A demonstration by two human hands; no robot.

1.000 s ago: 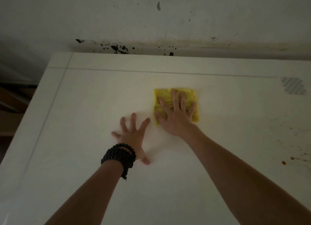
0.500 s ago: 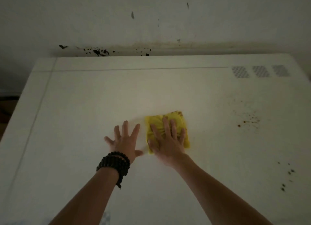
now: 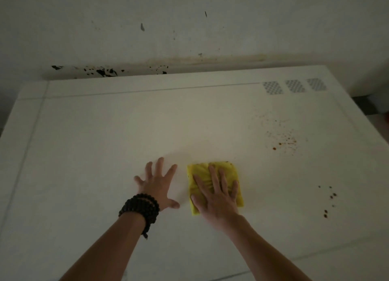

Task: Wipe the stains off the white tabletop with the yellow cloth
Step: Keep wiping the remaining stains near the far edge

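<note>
Head view, dim light. White tabletop [image 3: 105, 144] fills most of the frame; a marked wall [image 3: 189, 28] stands behind it at 12 o'clock. Right hand [image 3: 216, 196] lies palm-down on the yellow cloth [image 3: 229, 172], fingers spread wide and flat across it, pressing it to the surface rather than gripping it. The cloth is folded to a rough square, a little below and right of the frame's centre, and shows small dark specks along its far edge. Left hand [image 3: 156, 186] rests flat on the bare tabletop just beside the cloth at its 9 o'clock, fingers splayed wide, holding nothing, not touching the cloth. A dark bead bracelet [image 3: 140, 207] wraps the left wrist. Reddish-brown speckled stains [image 3: 283, 141] lie at 2 o'clock from the cloth, well apart. A cluster of darker spots [image 3: 329, 200] sits at its 3 o'clock. Three grey patterned patches [image 3: 294, 86] mark the far right corner.
</note>
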